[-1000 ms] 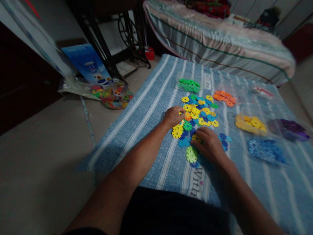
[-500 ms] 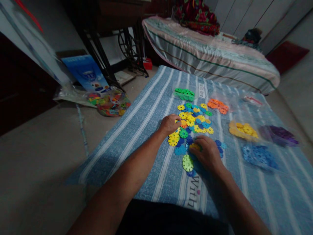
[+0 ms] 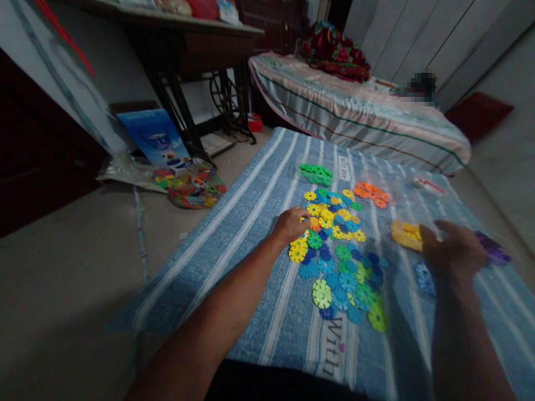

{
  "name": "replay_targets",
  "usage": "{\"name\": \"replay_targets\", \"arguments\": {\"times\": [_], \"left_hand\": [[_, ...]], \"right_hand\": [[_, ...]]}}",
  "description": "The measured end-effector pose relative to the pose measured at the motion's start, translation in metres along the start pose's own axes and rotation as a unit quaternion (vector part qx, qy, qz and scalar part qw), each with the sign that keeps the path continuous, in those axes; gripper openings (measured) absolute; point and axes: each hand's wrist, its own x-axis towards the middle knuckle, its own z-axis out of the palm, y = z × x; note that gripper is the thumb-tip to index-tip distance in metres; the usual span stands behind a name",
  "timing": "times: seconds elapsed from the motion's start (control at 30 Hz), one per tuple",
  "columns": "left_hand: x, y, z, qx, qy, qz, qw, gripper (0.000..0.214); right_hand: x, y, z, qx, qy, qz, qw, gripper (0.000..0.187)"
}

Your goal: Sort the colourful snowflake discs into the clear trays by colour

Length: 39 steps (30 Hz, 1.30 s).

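Many notched plastic snowflake discs in yellow, blue and green lie in a loose pile [image 3: 346, 281] on the striped cloth. At the pile's left edge is my left hand [image 3: 293, 224], its fingers curled together; a bit of yellow shows by the fingertips, but what they hold is unclear. My right hand [image 3: 453, 250], smeared by motion, hovers at the right side of a clear box of yellow discs [image 3: 405, 234]. Its fingers are too blurred to show whether they hold anything. Light blue discs [image 3: 424, 278] are partly hidden behind this hand, and purple discs [image 3: 493, 249] show beyond it.
Boxes of green discs [image 3: 315, 174] and orange discs [image 3: 371, 194] stand along the far side. A small clear packet [image 3: 429, 185] lies at the back right. On the floor at left are a bag of colourful pieces [image 3: 196, 189] and a blue carton [image 3: 154, 136]. A bed [image 3: 359, 120] stands behind.
My right hand has moved from the pile, where a yellow disc was at its fingers, rightward to the box of yellow discs. My left hand stays by the pile. The view has tilted up slightly.
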Motion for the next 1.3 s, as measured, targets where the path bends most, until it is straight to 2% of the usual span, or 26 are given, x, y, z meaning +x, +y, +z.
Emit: {"name": "replay_targets", "arguments": {"times": [0.07, 0.13, 0.23, 0.33, 0.43, 0.53, 0.67, 0.87, 1.07, 1.13, 1.23, 1.3], "left_hand": [[0.000, 0.000, -0.001, -0.001, -0.003, 0.001, 1.000, 0.019], [0.000, 0.000, -0.002, -0.004, -0.005, 0.000, 1.000, 0.019], [-0.001, 0.003, -0.002, -0.001, -0.006, -0.012, 1.000, 0.019], [-0.005, 0.009, 0.000, 0.008, -0.014, -0.025, 1.000, 0.020], [-0.007, 0.011, 0.005, 0.004, -0.037, -0.017, 0.999, 0.023], [-0.006, 0.010, 0.010, -0.006, -0.043, -0.021, 0.999, 0.023], [-0.006, 0.011, 0.012, -0.013, -0.051, -0.029, 0.998, 0.023], [-0.006, 0.010, 0.011, -0.004, -0.048, -0.021, 0.999, 0.024], [-0.008, 0.008, 0.003, 0.000, -0.022, -0.019, 1.000, 0.023], [-0.007, 0.006, 0.001, 0.001, -0.015, -0.025, 1.000, 0.021], [-0.005, 0.003, 0.000, -0.003, -0.015, -0.018, 1.000, 0.019], [-0.004, 0.001, -0.001, -0.003, -0.012, -0.016, 1.000, 0.018]], "right_hand": [[-0.010, -0.009, 0.006, 0.036, -0.015, -0.043, 0.998, 0.043], [-0.031, -0.035, 0.013, 0.120, -0.067, -0.113, 0.984, 0.037], [-0.070, -0.085, 0.024, 0.236, -0.194, -0.229, 0.924, 0.026], [-0.100, -0.123, 0.029, 0.278, -0.258, -0.309, 0.872, 0.024], [-0.116, -0.138, 0.033, 0.260, -0.272, -0.354, 0.856, 0.026], [-0.123, -0.138, 0.039, 0.226, -0.289, -0.377, 0.850, 0.027], [-0.125, -0.134, 0.043, 0.230, -0.292, -0.380, 0.847, 0.028], [-0.125, -0.136, 0.045, 0.241, -0.282, -0.356, 0.858, 0.027], [-0.123, -0.146, 0.033, 0.324, -0.266, -0.303, 0.856, 0.014], [-0.117, -0.145, 0.027, 0.348, -0.262, -0.278, 0.856, 0.016], [-0.097, -0.129, 0.019, 0.340, -0.244, -0.230, 0.878, 0.017], [-0.076, -0.107, 0.015, 0.311, -0.210, -0.197, 0.906, 0.019]]}}
